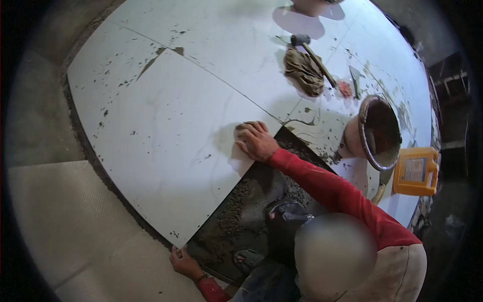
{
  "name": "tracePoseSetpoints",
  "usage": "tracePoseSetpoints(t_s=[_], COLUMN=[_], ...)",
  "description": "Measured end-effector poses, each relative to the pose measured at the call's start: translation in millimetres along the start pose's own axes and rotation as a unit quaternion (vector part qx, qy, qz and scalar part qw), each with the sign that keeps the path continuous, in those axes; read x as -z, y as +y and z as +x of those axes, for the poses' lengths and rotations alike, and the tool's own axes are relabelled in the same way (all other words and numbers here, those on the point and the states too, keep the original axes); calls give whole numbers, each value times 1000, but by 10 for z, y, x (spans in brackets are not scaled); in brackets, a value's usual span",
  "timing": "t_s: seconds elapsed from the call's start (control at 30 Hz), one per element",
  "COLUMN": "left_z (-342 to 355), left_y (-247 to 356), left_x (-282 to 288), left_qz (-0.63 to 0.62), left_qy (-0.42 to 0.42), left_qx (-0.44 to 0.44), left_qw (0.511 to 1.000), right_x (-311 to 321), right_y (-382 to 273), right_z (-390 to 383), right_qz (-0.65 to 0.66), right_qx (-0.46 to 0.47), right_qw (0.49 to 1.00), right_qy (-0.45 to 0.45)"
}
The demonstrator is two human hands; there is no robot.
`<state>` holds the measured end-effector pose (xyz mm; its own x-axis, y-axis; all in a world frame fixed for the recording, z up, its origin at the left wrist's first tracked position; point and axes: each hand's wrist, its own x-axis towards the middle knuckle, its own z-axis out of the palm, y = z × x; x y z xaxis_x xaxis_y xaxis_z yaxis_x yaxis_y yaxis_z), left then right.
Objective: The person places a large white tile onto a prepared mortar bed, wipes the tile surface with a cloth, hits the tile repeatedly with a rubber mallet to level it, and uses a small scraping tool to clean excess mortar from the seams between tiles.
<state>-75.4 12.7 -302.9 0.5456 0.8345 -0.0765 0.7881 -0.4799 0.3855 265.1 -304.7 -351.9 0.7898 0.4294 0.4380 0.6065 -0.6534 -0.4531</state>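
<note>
Neither of my own hands is in the frame. Below me a person [387,272] in red sleeves crouches with sandalled feet on dark, uneven mortar [226,211]. This person's left hand [185,264] grips the near corner of a large white tile [171,151] at its edge. Their right hand [256,141] rests on the same tile beside the opposite edge, fingers bent. The tile borders the bare mortar patch and has dark specks of mortar on its surface.
Laid white tiles [231,40] hold a rubber mallet [314,58], brown cloth [303,73], scraper [355,78] and small red object [345,89]. At right stand a mortar-stained bucket [357,136] and yellow jerrycan [415,171]. Another container [309,7] is at the top; beige flooring [75,216] lies lower left.
</note>
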Motion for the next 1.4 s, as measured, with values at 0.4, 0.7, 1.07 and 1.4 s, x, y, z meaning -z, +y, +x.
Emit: tracePoseSetpoints(t_s=[0.4,0.7,1.07,1.4], left_z=[78,46,510,928], left_y=[11,111,954,1834], left_x=[-17,81,667,157], left_qz=[-9,-25,109,-46], left_qy=[0,17,-59,-206], left_qx=[52,62,-101,-338], left_qw=[999,998,987,917], right_x=[18,247,1220,751], right_y=[95,301,2781,1035], right_z=[106,478,405,1018], right_qz=[46,264,-439,-192], right_qx=[6,-225,-292,-232], right_qw=[999,929,850,950], right_qy=[24,-133,-24,78])
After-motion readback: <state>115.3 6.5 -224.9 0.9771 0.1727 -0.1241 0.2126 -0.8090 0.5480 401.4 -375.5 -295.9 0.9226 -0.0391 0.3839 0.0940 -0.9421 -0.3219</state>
